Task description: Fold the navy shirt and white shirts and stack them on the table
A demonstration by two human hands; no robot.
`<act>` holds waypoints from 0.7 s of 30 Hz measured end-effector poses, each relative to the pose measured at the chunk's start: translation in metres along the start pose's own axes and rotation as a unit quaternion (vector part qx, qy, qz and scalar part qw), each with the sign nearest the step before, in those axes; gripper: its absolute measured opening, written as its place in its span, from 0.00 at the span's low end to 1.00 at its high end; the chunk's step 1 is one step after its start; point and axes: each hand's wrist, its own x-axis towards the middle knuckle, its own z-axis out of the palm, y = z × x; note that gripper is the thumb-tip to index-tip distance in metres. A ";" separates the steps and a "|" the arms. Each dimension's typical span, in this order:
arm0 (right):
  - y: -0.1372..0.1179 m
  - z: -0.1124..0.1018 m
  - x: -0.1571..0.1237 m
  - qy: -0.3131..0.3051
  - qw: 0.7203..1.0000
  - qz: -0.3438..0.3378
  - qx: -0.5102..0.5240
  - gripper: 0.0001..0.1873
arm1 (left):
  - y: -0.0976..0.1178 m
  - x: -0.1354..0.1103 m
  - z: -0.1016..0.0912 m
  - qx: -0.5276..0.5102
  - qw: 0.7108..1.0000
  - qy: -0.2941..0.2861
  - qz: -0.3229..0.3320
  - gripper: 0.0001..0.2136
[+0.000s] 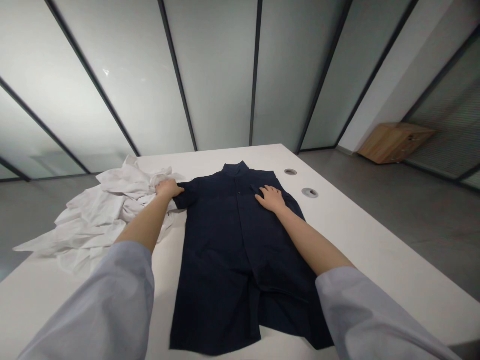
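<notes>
A dark navy short-sleeved shirt (228, 250) lies flat and face up on the white table (375, 250), its collar pointing away from me. My left hand (168, 188) is closed on the end of the shirt's left sleeve, at the edge of a white cloth pile. My right hand (270, 198) lies flat on the shirt's chest near the right shoulder, fingers stretched out and spread. Both my forearms are bare below light blue sleeves.
A crumpled heap of white garments (101, 215) covers the table's left side, touching the shirt's sleeve. Two round cable grommets (309, 192) sit in the table to the right. Frosted glass partitions stand behind. A wooden cabinet (395, 141) is on the floor at far right.
</notes>
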 end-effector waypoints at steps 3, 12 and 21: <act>0.000 0.000 0.000 0.000 1.000 -0.001 -0.002 0.30 | -0.011 0.010 -0.008 -0.031 0.998 -0.003 0.049 0.22; -0.001 -0.001 -0.002 0.003 1.000 -0.002 -0.004 0.30 | -0.014 0.025 -0.039 -0.108 0.972 0.130 0.164 0.14; 0.001 0.001 0.000 -0.004 1.000 0.002 -0.002 0.30 | 0.055 0.001 -0.053 -0.233 0.964 0.064 0.112 0.12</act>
